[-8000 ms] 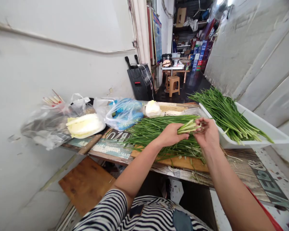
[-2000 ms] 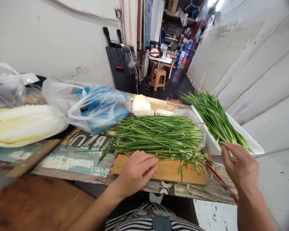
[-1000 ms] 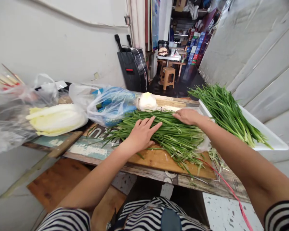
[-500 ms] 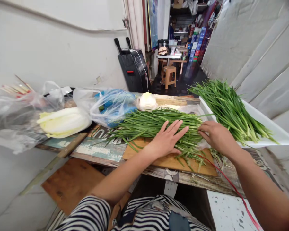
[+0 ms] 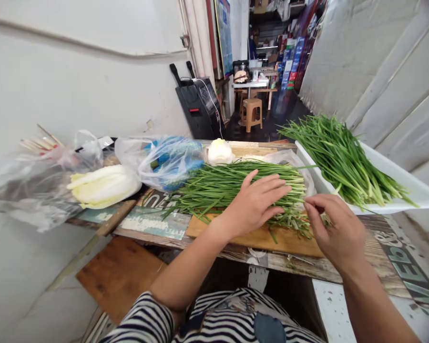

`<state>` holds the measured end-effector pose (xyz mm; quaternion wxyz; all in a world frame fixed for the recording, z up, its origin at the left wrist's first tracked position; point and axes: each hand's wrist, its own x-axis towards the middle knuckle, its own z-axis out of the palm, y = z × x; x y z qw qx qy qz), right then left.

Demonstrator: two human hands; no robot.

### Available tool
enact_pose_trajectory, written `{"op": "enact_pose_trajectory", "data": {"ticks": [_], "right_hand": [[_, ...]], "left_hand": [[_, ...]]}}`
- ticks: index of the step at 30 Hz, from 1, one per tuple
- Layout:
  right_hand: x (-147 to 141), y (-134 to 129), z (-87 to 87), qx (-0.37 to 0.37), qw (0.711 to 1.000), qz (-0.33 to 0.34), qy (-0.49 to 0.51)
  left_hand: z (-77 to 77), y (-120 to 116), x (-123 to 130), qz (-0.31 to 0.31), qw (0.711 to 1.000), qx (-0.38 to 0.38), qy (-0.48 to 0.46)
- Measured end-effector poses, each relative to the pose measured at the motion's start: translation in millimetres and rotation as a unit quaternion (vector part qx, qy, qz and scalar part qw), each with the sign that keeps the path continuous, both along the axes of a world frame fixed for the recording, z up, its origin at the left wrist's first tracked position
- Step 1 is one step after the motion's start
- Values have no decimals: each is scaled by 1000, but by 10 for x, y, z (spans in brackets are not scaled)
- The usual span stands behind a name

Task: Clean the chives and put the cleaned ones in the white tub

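Note:
A loose pile of green chives [image 5: 214, 186] lies across a wooden cutting board [image 5: 243, 236], its pale stem ends pointing right. My left hand [image 5: 255, 202] rests on top of the stalks with its fingers spread. At the stem ends my right hand [image 5: 334, 226] has thumb and forefinger pinched together; what sits between the fingertips is too small to make out. Behind the pile stands a round white vegetable [image 5: 219, 152]. A white tray [image 5: 407, 183] at the right bears more chives [image 5: 346, 162].
A Chinese cabbage [image 5: 105, 186] lies on the left, beside clear plastic bags [image 5: 39, 186] and a blue bag [image 5: 180, 155]. A knife [image 5: 116, 218] juts over the table's front edge. Beyond the table stand a black speaker [image 5: 200, 107] and a stool [image 5: 251, 114].
My left hand has shifted slightly right over the chives. My right hand has moved right and a little down. The red string seen beside it earlier no longer shows.

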<state>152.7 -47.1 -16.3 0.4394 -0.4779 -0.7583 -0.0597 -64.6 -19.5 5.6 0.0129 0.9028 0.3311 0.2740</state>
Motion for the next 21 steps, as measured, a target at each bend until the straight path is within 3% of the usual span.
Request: {"op": "enact_pose_trajectory", "data": {"ticks": [6,8,11,12,16,17,21], "right_hand": [[-25,-91,-34,-1,999,18,26],[2,-75,-55,-17,999,16,35],[31,-28,-94,-40,998,-11,56],[37,-6,-108,-48,996,-19,66],[56,103,-167,-92,988,-23,122],[60,128,-181,-104,985,-21,138],[74,186,-223,-141,972,-17,190]], "left_hand": [[-78,117,61,-9,995,27,-94],[-58,142,19,38,993,36,-102],[37,128,-78,157,983,51,-83],[71,110,-108,159,984,40,-71],[128,31,-166,-19,995,-85,-41],[118,21,-163,-37,993,-101,-45],[45,27,-92,13,996,-51,-74]]}}
